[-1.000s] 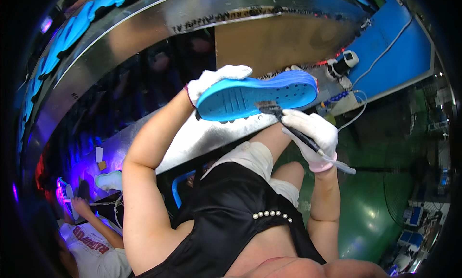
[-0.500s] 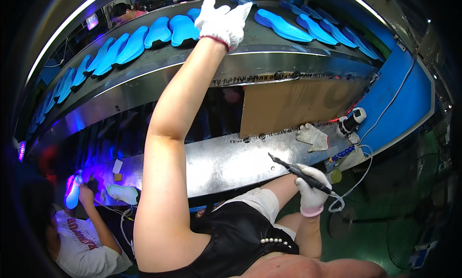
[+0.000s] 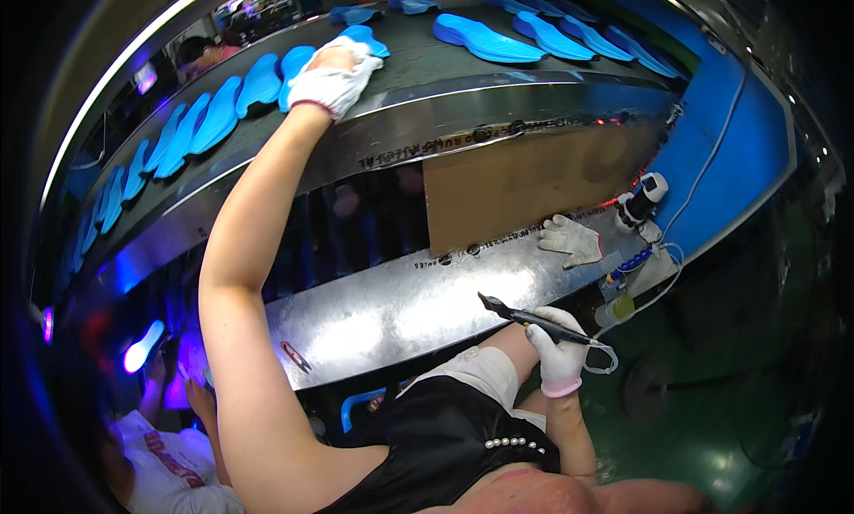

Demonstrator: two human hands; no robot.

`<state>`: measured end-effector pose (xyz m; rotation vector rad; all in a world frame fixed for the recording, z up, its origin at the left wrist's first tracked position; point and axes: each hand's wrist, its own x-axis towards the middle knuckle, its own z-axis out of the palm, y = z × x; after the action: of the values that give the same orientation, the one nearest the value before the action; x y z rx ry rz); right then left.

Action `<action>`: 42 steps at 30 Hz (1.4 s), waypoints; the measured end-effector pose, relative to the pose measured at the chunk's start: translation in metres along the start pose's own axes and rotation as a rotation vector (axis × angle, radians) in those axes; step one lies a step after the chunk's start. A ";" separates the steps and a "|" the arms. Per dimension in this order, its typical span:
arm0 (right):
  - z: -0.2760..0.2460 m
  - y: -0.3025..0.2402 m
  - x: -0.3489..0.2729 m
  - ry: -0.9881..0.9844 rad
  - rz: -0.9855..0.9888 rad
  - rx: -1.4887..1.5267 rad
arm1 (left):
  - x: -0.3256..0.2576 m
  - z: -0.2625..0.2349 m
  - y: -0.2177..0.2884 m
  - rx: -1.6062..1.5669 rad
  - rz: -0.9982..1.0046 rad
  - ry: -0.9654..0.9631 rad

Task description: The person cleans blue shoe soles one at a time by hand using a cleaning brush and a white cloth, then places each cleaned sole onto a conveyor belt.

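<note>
My left hand [image 3: 331, 80], in a white glove, is stretched far up onto the dark conveyor belt [image 3: 418, 56] and rests on a blue shoe sole [image 3: 366, 42] lying there, fingers laid over it. My right hand [image 3: 559, 349], also gloved in white, hangs low near my lap and grips a black pen-shaped tool [image 3: 525, 315] whose tip points up and left. A thin cable runs from the tool toward the right.
A row of several blue soles [image 3: 213, 113] lies along the belt. A steel shelf [image 3: 400, 309] runs below, with a spare white glove [image 3: 569, 240] and a brown cardboard panel [image 3: 525, 185] behind. Another person [image 3: 169, 443] works at lower left under violet light.
My left hand carried the blue sole from in front of me up to the belt and now rests on it there. My right hand lowered the pen tool toward my lap.
</note>
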<state>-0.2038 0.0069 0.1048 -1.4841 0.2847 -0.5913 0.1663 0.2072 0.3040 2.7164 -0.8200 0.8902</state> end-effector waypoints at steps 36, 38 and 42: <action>-0.021 0.041 0.001 0.344 0.117 0.249 | -0.353 0.196 0.136 -2.797 -0.974 -1.064; -0.018 0.043 0.000 0.347 0.120 0.196 | -0.338 0.182 0.160 -2.675 -1.296 -1.032; -0.014 0.048 -0.002 0.247 0.207 0.009 | -0.324 0.157 0.184 -2.620 -1.475 -0.905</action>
<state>-0.2036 -0.0051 0.0560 -1.3530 0.6194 -0.6071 -0.0747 0.1505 -0.0157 0.3105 0.3283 -1.1300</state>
